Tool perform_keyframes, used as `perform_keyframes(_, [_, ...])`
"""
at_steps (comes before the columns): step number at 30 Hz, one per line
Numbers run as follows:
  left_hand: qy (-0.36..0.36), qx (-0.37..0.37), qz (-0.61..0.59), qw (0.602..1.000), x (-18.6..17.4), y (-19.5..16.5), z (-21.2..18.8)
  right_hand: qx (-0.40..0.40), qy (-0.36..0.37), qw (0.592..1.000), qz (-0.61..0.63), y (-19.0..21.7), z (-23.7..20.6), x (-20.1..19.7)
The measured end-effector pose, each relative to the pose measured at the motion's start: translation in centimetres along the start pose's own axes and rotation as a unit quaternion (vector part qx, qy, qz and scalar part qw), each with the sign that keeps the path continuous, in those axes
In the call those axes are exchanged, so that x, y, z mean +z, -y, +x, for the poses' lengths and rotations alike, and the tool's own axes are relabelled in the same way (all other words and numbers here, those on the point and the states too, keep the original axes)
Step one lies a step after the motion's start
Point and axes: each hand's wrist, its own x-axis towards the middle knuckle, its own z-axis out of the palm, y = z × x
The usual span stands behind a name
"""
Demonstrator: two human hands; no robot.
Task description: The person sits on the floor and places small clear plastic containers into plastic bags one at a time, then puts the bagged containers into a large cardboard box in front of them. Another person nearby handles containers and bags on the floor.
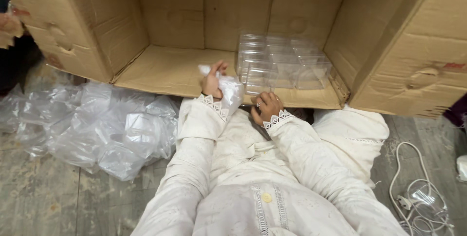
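1. The left hand (212, 81) has its fingers closed around a crumpled clear plastic bag (227, 90), held at the front edge of the cardboard box (165, 70).
2. The right hand (266, 105) has its fingers curled; whether they grip the bag's lower end cannot be told.
3. Stacked clear plastic containers (282, 63) occupy the box floor's right part, just beside both hands; the left part is bare cardboard.
4. A pile of plastic bags (97, 124) lies on the floor to the left.
5. A white cable (413, 192) lies to the right.

L hand (213, 81) raised, grip closed; R hand (266, 105) curled, both arms bent inward
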Motion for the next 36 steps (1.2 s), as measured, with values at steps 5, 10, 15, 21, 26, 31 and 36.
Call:
perform_keyframes(5, [0.01, -0.023, -0.005, 1.0, -0.6, 0.5, 0.0, 0.0, -0.013, 1.0, 0.015, -0.6, -0.3, 0.3])
perform_keyframes(10, [0.026, 0.03, 0.016, 0.999, 1.0, 0.9, -0.7, -0.016, -0.021, 1.0, -0.012, -1.0, 0.1, 1.1])
perform_keyframes(15, [0.038, 0.022, -0.004, 0.999, 2.4, 0.4, -1.4, 0.0, -0.033, 0.999, -0.002, -0.9, 1.3, 0.5])
perform_keyframes(21, [0.023, 0.058, 0.089, 0.994, 3.2, 0.3, -2.3, 0.16, -0.016, 0.974, 0.162, -1.1, 2.0, -0.2])
perform_keyframes(26, [-0.081, 0.178, 0.316, 0.928, 3.3, 1.3, -1.7, 0.007, -0.051, 0.999, 0.006, -0.2, 2.3, 0.3])
perform_keyframes(31, [-0.063, 0.225, 0.323, 0.917, 3.5, 1.4, -1.0, 0.027, -0.051, 0.998, 0.002, -0.1, 2.9, -0.1])
perform_keyframes(36, [-0.055, 0.177, 0.257, 0.949, 3.8, 1.3, -1.6, 0.038, -0.041, 0.998, 0.015, -0.3, 2.7, -0.2])
